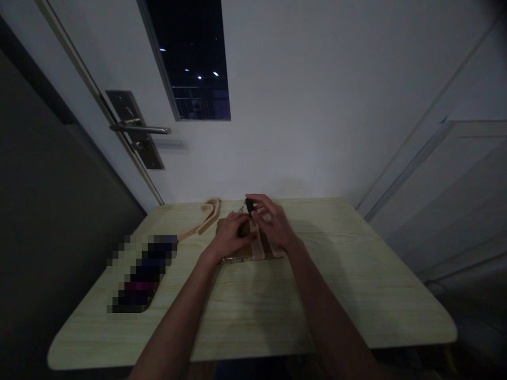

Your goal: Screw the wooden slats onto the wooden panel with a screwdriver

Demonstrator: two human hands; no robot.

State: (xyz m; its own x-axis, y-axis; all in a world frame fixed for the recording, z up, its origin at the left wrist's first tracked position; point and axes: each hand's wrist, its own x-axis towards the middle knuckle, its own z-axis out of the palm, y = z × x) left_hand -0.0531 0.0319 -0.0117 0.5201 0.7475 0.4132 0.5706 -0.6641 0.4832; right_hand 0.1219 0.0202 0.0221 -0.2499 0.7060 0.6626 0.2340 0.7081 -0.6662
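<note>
Near the table's far side, a brown wooden piece [235, 255] with pale strips [257, 247] lies under both hands. My left hand [231, 232] grips its left part, thumb reaching toward the nearer pale strip. Between the thumb and fingers of my right hand [275, 221] stands a dark tool [249, 206], apparently a black-handled screwdriver, nearly upright over that strip. Its tip is too small and dim to make out. Small thin metal bits [240, 209] show just beyond my left fingers. Part of the wooden piece is hidden by my hands.
A pale wooden hook-shaped piece [216, 211] lies to the left on the light wood-grain table [245, 311]. At the table's left is a dark, pixelated flat object [146, 274]. Behind the table rises a white door with a metal handle [142, 128] and a dark window [194, 58].
</note>
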